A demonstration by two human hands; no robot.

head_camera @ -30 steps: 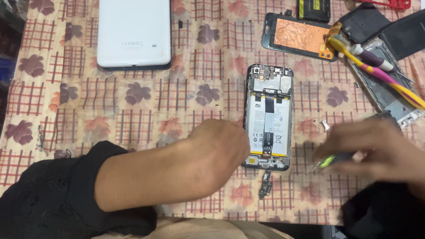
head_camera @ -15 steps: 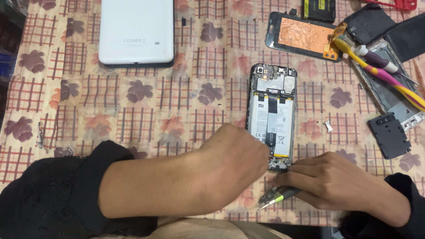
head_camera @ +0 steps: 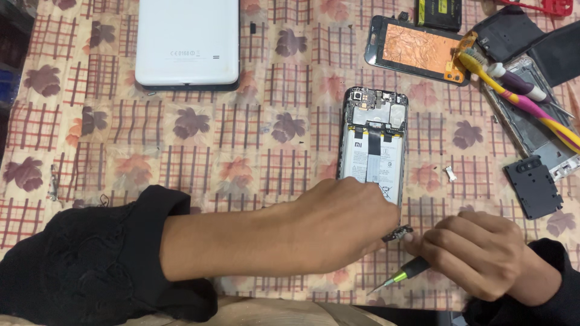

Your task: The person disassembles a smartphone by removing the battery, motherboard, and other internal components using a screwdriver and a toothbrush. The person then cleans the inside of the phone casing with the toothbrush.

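Left hand (head_camera: 344,223) pinches a small part (head_camera: 397,233) just below the opened phone (head_camera: 373,145) (long axis running away); right hand (head_camera: 483,253) grips a screwdriver (head_camera: 399,278) beside it.

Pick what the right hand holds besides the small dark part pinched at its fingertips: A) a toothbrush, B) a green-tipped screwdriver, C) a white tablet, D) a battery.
B: the right hand has a green-tipped screwdriver tucked in its grip, tip pointing down-left; the toothbrush lies far off on the table.
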